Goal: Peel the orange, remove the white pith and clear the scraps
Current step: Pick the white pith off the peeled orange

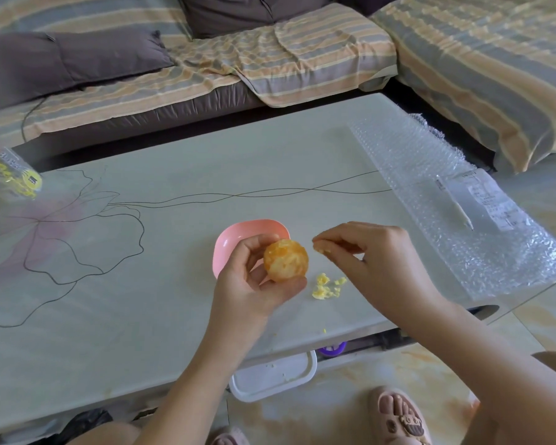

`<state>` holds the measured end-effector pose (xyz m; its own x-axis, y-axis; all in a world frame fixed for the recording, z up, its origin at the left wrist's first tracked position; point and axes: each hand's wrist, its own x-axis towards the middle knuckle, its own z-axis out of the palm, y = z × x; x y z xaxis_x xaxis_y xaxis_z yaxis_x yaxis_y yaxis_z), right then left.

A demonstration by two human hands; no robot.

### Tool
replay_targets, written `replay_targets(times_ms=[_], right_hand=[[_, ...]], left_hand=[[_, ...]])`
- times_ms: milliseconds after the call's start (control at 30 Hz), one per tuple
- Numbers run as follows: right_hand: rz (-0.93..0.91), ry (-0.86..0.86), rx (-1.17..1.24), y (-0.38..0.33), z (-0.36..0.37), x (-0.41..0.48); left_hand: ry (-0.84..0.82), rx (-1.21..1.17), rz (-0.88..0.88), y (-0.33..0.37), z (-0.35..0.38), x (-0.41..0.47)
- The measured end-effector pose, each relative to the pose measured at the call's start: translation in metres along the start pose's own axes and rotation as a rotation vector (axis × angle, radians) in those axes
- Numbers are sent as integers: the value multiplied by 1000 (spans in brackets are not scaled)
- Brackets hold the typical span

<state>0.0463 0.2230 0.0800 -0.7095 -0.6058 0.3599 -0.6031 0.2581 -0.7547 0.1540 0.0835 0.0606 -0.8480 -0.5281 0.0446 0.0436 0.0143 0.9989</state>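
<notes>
My left hand [249,277] grips a peeled orange [285,260] above the pale table, just in front of a pink dish [238,234]. Patches of white pith still show on the fruit. To its right, my right hand [366,252] pinches a small yellowish scrap of pith [319,250] between thumb and fingertips, a short gap away from the orange. A small heap of pith scraps [326,287] lies on the table [142,300] below the right hand.
A sheet of bubble wrap [463,203] with a pen and a paper label covers the table's right end. A plastic packet [10,175] sits at the far left edge. A white tray [275,377] stands on the floor under the table's front edge. Sofas lie beyond.
</notes>
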Motion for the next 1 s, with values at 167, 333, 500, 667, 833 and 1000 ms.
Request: replay_targets(times_ms=[167,333,500,667,833,1000], right_hand=[[54,14,207,-20,-2,-9],[4,53,219,-27,0,-11],[-37,116,185,-30,-1,-11],[-110,124,177,-31,-2,-12],[-173,136,154,-32,-2,-13],[-166,160,176,-36,-2,-14]], left_hand=[[16,46,81,1,8,1],[69,183,240,2,11,-1],[167,393,446,0,10,-1],[201,483,549,-1,9,-1],[216,437,528,2,9,-4],[199,321,460,7,11,-6]])
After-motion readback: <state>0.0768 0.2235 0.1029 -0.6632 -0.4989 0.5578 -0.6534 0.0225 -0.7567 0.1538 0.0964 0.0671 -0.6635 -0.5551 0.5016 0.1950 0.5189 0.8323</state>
